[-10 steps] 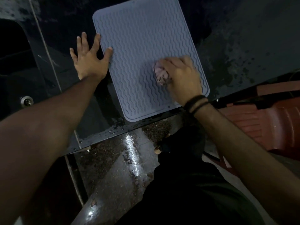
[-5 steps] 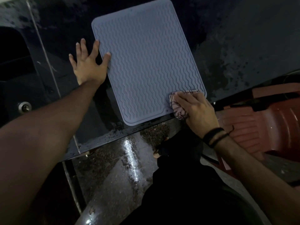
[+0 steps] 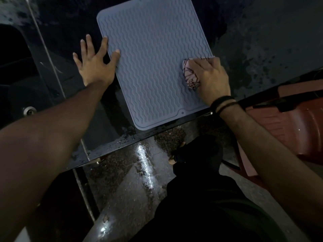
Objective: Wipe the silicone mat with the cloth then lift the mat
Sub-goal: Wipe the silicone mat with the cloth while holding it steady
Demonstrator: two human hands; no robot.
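Observation:
A grey silicone mat (image 3: pixel 153 63) with wavy ridges lies flat on a dark wet countertop (image 3: pixel 262 42). My right hand (image 3: pixel 212 77) presses a bunched, light checked cloth (image 3: pixel 190 76) onto the mat's right side, near its right edge. My left hand (image 3: pixel 95 64) lies flat with fingers spread at the mat's left edge; thumb and forefinger tips rest on the mat, the palm on the countertop. Most of the cloth is hidden under my right hand.
The countertop's front edge (image 3: pixel 157 135) runs just below the mat's near edge. A dark sink basin (image 3: pixel 15 67) lies at the left. A red plastic chair (image 3: pixel 293 126) stands at the right. Below are a wet floor (image 3: pixel 139 172) and my dark-clothed legs.
My right hand has slid the cloth from the mat's near right corner up along its right side. My left hand has stayed at the left edge.

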